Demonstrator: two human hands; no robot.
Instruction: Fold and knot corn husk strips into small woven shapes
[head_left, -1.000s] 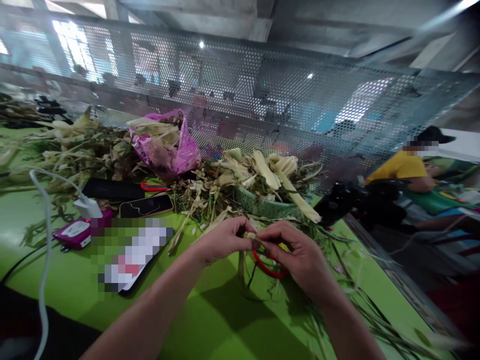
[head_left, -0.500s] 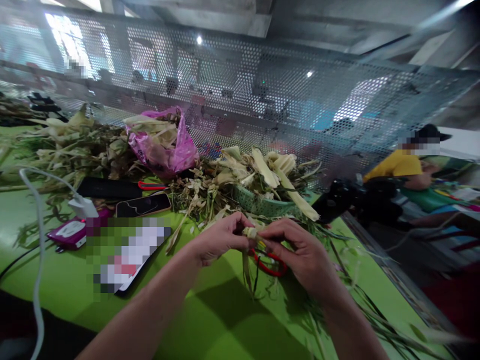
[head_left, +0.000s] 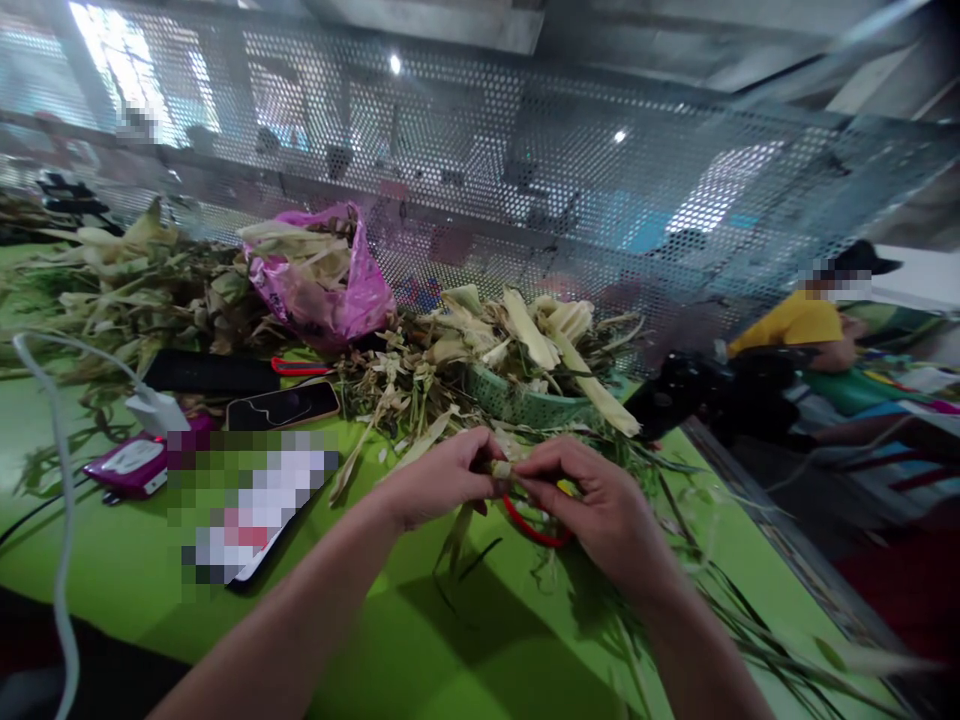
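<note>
Between the fingertips of both hands is a small, pale, wrapped piece of corn husk (head_left: 501, 468), its details too small to make out. My left hand (head_left: 450, 475) pinches it from the left, fingers closed. On the other side my right hand (head_left: 596, 490) is also closed, with thumb and index finger pressed on the husk. Thin dry strips (head_left: 452, 548) dangle below my left fingers. Partly hidden under my right hand lies a red loop (head_left: 536, 530), which looks like a scissors handle, with a yellow bit beside it.
A green basket (head_left: 510, 402) heaped with husks stands ahead. Behind left are a pink plastic bag (head_left: 367, 300) and a husk pile (head_left: 165, 300). Phones, including a dark one (head_left: 283, 407), and a purple power strip (head_left: 131, 470) lie left. A person in yellow (head_left: 795, 325) sits far right.
The hanging strips have swung to the left. My hands keep their pinch, with the husk piece turned slightly between the fingertips. The view has shifted a little.
</note>
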